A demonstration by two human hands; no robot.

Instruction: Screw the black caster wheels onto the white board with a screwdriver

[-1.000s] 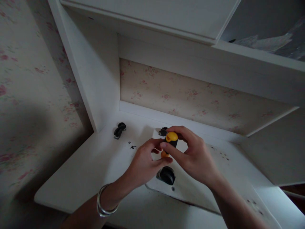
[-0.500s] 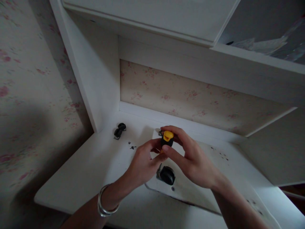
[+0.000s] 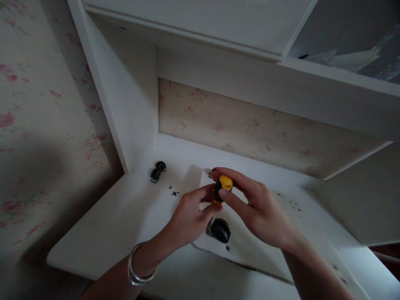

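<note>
A screwdriver (image 3: 223,187) with a yellow-and-black handle is held by both hands above a white board, its butt end facing me and its shaft hidden. My left hand (image 3: 195,212) is closed around its lower left side. From the right, my right hand (image 3: 250,204) grips the handle with thumb and fingers. Just below them, a black caster wheel (image 3: 220,230) stands on the board (image 3: 246,250). Behind my right fingertips, another caster (image 3: 212,172) is partly hidden.
Two loose casters (image 3: 158,171) lie on the white desktop (image 3: 115,221) to the left, with several small dark screws (image 3: 174,193) close by. A white cabinet (image 3: 200,21) overhangs the desk. Small holes and marks (image 3: 293,205) show at the board's right end.
The screwdriver handle has tipped and turned to the right, its yellow end shifting slightly right and down. My right hand has moved a little right with it; my left hand keeps its grip.
</note>
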